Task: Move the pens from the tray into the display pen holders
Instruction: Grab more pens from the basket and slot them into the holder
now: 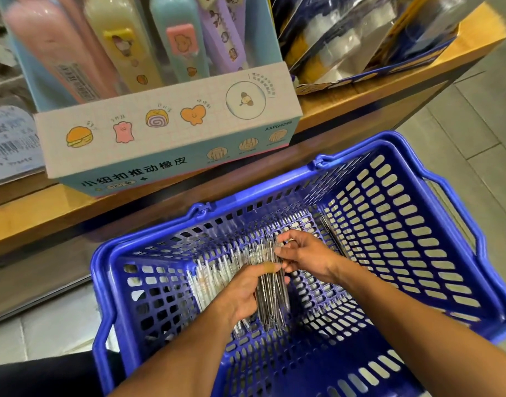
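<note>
While both forearms reach down into the blue perforated plastic shopping basket (pixel 418 253), the left hand (pixel 246 293) curls its fingers around a bundle of slim clear-barrelled pens (pixel 270 296), which stands nearly upright at the hand's 3 o'clock side. Just above, at 1 o'clock from the left hand, the right hand (pixel 306 257) pinches the bundle's upper ends with bent fingers, while more clear pens (pixel 208 279) lie on the basket floor at the left hand's 10 o'clock.
</note>
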